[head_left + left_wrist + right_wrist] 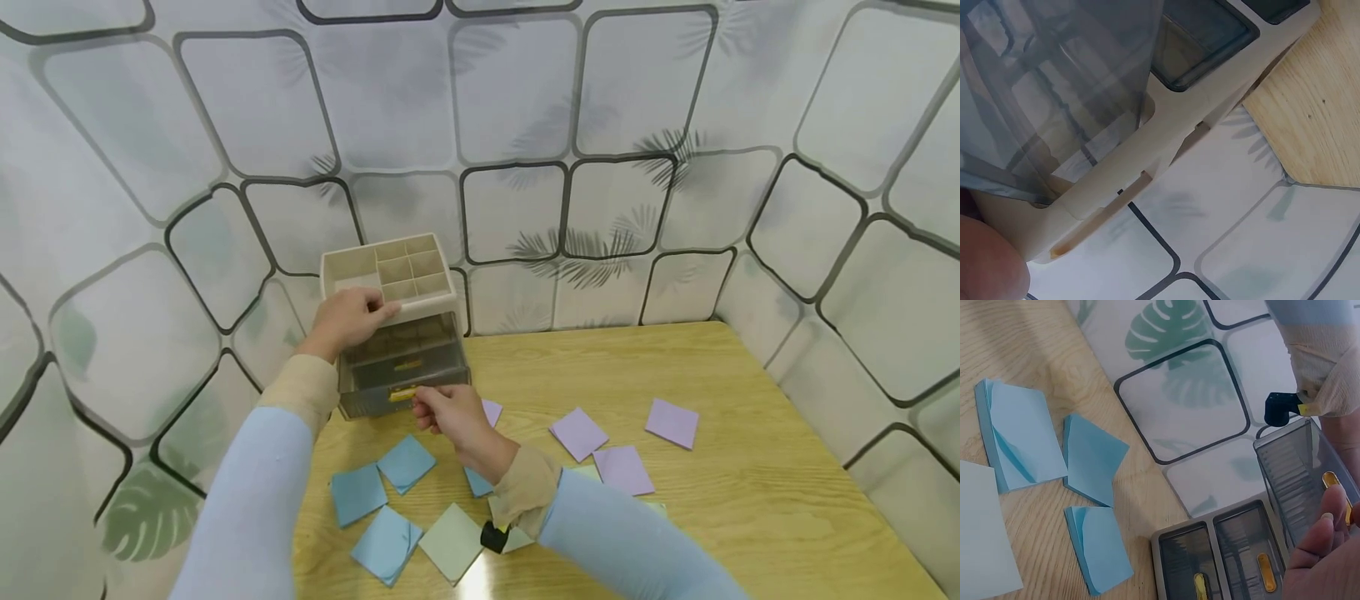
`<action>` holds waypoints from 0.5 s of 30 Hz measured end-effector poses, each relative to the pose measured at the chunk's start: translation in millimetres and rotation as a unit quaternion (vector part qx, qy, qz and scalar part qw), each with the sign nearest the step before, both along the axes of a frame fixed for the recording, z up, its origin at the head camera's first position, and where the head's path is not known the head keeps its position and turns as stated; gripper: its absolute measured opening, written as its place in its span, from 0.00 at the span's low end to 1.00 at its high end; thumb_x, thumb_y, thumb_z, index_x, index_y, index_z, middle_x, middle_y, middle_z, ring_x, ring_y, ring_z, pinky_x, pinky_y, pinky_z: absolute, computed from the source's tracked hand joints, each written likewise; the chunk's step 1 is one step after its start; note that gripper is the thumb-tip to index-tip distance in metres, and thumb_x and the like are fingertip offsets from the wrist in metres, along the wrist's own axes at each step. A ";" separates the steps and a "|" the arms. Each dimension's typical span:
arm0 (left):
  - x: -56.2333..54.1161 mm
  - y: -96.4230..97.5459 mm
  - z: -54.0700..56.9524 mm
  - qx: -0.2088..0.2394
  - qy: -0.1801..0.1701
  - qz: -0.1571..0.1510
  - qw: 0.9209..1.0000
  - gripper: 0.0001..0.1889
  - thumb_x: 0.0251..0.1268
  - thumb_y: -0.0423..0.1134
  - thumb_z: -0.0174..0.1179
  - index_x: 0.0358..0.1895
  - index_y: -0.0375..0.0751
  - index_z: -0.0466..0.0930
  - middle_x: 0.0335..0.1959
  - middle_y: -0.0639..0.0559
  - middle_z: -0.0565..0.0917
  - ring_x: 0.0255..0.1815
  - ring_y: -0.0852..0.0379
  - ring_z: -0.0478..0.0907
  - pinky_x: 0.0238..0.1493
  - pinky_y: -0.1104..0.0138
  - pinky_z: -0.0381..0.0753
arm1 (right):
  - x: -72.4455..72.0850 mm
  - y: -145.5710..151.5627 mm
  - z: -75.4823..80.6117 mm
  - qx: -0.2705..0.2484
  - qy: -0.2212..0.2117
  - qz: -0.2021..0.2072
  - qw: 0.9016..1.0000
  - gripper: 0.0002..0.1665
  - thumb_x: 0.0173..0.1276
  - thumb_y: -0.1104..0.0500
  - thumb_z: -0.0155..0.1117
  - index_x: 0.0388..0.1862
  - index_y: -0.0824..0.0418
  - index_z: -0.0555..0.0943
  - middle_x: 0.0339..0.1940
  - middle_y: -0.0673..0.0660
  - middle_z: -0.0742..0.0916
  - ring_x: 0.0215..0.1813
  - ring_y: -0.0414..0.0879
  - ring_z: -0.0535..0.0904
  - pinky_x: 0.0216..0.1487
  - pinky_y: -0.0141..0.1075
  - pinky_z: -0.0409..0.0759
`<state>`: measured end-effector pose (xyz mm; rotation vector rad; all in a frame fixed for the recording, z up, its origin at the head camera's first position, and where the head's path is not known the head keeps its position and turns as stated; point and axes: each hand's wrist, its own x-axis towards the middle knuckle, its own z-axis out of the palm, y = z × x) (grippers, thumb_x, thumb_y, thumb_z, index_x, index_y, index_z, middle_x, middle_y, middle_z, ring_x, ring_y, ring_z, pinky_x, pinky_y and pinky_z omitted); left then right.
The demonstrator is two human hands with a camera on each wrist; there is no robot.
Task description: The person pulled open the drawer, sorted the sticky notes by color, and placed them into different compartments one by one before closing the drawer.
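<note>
A desk organizer (pixel 426 302) has a cream top divided into compartments and smoky see-through drawers below. My left hand (pixel 347 321) grips its top at the front rim, with the thumb lying along that edge. One drawer (pixel 367 403) stands pulled out toward me, and nothing shows inside it. At its front, my right hand (pixel 457 417) pinches the yellow handle (pixel 401 394) with the fingertips. In the right wrist view, that drawer (pixel 1282 465) juts out beside two pushed-in drawers (pixel 1244 550), and the right fingers (pixel 1319 537) are at its handle.
Blue sticky-note pads (pixel 358 494) lie in front of the organizer. Pale green pads (pixel 452 543) sit nearer to me, partly under the right arm. Several purple pads (pixel 672 423) are spread to the right on the wooden table (pixel 750 500). A patterned cloth (pixel 517 217) surrounds the table.
</note>
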<state>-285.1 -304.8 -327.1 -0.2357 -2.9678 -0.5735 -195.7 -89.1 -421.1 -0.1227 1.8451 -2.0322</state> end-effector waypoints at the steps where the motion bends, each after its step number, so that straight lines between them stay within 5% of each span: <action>1: 0.2 0.1 -0.2 0.000 -0.001 -0.001 1.000 0.26 0.83 0.57 0.54 0.24 0.46 0.69 0.21 0.52 0.70 0.24 0.52 0.67 0.30 0.61 0.65 | 0.3 0.8 -0.8 0.001 0.001 -0.001 1.000 0.17 0.81 0.54 0.61 0.41 0.65 0.89 0.26 0.47 0.86 0.28 0.37 0.83 0.36 0.30 0.78; 15: 0.9 0.3 -0.1 -0.012 -0.008 -0.006 1.000 0.25 0.84 0.58 0.53 0.27 0.45 0.71 0.22 0.50 0.72 0.24 0.52 0.68 0.30 0.60 0.67 | 3.8 7.4 -4.9 -0.007 0.006 -0.003 1.000 0.17 0.82 0.54 0.60 0.43 0.66 0.88 0.26 0.46 0.85 0.28 0.37 0.83 0.35 0.29 0.75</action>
